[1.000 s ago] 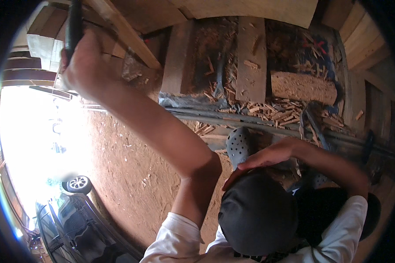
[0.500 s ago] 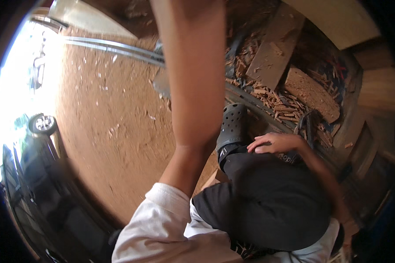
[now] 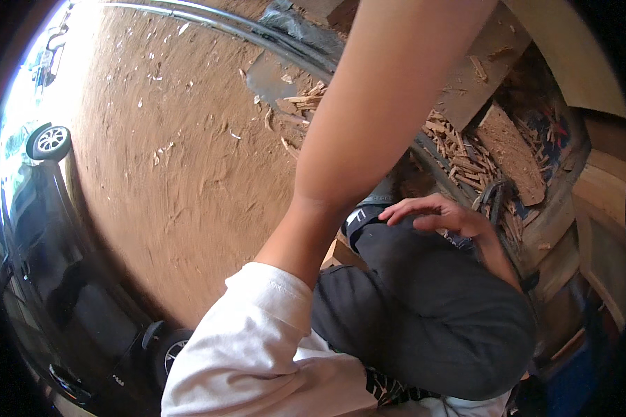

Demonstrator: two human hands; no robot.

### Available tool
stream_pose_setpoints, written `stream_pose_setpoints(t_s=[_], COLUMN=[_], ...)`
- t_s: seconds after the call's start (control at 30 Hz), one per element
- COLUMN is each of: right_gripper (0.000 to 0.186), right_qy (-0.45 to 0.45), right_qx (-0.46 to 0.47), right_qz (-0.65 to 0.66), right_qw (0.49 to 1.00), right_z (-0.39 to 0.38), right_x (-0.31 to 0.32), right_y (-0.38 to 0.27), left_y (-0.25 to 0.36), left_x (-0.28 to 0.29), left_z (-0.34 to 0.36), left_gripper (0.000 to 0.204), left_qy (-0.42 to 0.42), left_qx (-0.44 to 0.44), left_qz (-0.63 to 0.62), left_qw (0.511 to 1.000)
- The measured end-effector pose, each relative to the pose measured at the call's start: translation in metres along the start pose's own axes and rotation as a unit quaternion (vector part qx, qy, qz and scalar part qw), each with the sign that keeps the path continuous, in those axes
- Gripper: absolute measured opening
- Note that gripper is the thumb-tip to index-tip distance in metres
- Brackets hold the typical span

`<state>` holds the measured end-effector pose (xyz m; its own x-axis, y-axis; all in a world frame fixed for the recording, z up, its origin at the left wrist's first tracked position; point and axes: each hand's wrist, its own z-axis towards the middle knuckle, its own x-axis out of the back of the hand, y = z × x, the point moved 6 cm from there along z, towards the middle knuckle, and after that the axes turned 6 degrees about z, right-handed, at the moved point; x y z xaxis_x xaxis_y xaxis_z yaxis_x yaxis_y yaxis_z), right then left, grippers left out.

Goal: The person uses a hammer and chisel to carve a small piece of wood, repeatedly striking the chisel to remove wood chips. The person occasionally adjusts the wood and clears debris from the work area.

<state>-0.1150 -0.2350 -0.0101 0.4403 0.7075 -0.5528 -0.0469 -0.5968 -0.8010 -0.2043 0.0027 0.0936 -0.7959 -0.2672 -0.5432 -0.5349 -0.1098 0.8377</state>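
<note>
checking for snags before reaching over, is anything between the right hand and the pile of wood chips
Yes: a dark rail runs between the right hand and the wood chips, along the pile's near edge. The left forearm passes to the left of that gap in the picture.

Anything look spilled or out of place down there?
Yes: splintered wood chips lie loosely heaped beyond the right hand, beside a rough-faced wood piece, and stray bits dot the dirt ground, which looks untidy. A grey, plastic-like sheet also lies crumpled near the top.
</note>
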Motion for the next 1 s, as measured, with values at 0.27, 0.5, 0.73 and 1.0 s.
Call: stream_pose_setpoints(t_s=[0.27, 0.5, 0.73, 1.0], right_gripper=[0.026, 0.026, 0.028, 0.020], right_qy=[0.056, 0.027, -0.096, -0.111], right_qx=[-0.142, -0.150, -0.129, -0.144], right_qz=[-0.177, -0.223, -0.236, -0.242], right_qw=[0.972, 0.963, 0.958, 0.953], right_z=[0.008, 0.047, 0.058, 0.059], right_x=[0.010, 0.012, -0.002, -0.005], right_y=[0.031, 0.058, 0.062, 0.061], left_y=[-0.004, -0.008, -0.011, -0.007], left_x=[0.005, 0.008, 0.009, 0.012], left_z=[-0.002, -0.003, -0.001, 0.000], left_gripper=[0.027, 0.024, 0.020, 0.016], left_qy=[0.022, 0.034, 0.044, 0.058], left_qx=[0.052, 0.085, 0.114, 0.135], left_qz=[-0.055, -0.087, -0.117, -0.158], left_qw=[0.997, 0.992, 0.986, 0.976])
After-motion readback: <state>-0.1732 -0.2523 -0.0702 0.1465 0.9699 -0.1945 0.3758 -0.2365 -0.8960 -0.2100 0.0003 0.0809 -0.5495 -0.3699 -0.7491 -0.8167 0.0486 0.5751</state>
